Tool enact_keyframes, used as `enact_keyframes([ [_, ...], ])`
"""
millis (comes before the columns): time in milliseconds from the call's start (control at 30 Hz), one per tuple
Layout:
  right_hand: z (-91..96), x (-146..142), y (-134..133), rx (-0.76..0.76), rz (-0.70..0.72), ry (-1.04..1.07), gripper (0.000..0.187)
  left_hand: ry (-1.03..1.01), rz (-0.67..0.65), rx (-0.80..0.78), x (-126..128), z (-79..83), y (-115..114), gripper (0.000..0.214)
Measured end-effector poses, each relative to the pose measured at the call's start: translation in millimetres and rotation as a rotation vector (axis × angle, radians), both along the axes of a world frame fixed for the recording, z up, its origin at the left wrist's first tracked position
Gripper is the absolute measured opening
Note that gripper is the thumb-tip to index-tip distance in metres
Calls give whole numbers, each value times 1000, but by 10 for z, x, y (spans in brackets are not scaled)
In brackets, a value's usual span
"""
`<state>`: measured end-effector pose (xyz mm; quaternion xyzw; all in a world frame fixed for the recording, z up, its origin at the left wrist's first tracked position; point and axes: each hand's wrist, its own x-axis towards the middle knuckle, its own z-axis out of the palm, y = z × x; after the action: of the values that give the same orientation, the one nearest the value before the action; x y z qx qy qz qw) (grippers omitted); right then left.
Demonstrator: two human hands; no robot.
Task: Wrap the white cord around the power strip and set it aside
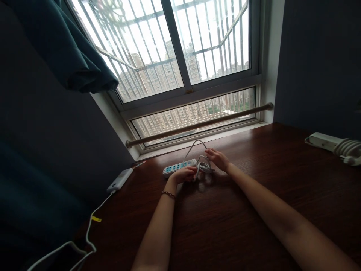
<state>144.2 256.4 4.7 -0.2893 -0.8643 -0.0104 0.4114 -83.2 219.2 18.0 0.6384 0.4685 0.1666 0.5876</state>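
Observation:
A white power strip (176, 166) with blue-green sockets lies on the dark wooden table near the window. Its white cord (207, 167) is bunched in loose coils at the strip's right end. My left hand (184, 174), a braided band on its wrist, is closed on the near side of the coils, in front of the strip. Further right, my right hand (217, 158) pinches the cord above the coils. From there a loop of cord arches up and back down toward the strip. The fingertips of my left hand are partly hidden by the cord.
At the right edge lies another white power strip (324, 142) with its cord wound around it. A white box-shaped device (120, 180) with a trailing cable sits at the table's left edge. A rail (203, 125) crosses the window, and a blue curtain (76, 56) hangs at upper left.

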Motion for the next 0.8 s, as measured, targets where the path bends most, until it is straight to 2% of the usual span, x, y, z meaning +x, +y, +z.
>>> enact_keyframes([
  [100,89,88,-9,17,-54,84,34,25,-37,-19,-8,58,3,25],
  [167,171,131,-15,19,-86,160,38,50,-17,11,-80,118,31,26],
  [233,262,170,-22,13,-116,256,43,77,60,92,-222,192,80,27],
  [300,357,198,-28,-1,-145,377,45,97,197,234,-405,262,137,30],
  [400,496,195,-32,-50,-174,585,33,162,349,412,-636,303,191,51],
  [500,639,127,-45,-160,-168,780,17,259,396,466,-687,249,174,70],
  [567,760,70,-87,-252,-113,860,21,312,425,486,-630,201,128,67],
  [633,924,40,-183,-336,-20,887,32,346,466,517,-552,182,70,58],
  [700,1133,67,-337,-438,138,910,52,355,510,548,-497,210,16,48],
  [733,1247,110,-427,-525,284,953,59,348,534,563,-483,242,-4,43],
  [767,1359,174,-518,-593,409,992,63,333,560,577,-478,284,-18,39],
  [800,1462,258,-603,-611,473,1037,64,315,589,591,-480,336,-25,35],
])
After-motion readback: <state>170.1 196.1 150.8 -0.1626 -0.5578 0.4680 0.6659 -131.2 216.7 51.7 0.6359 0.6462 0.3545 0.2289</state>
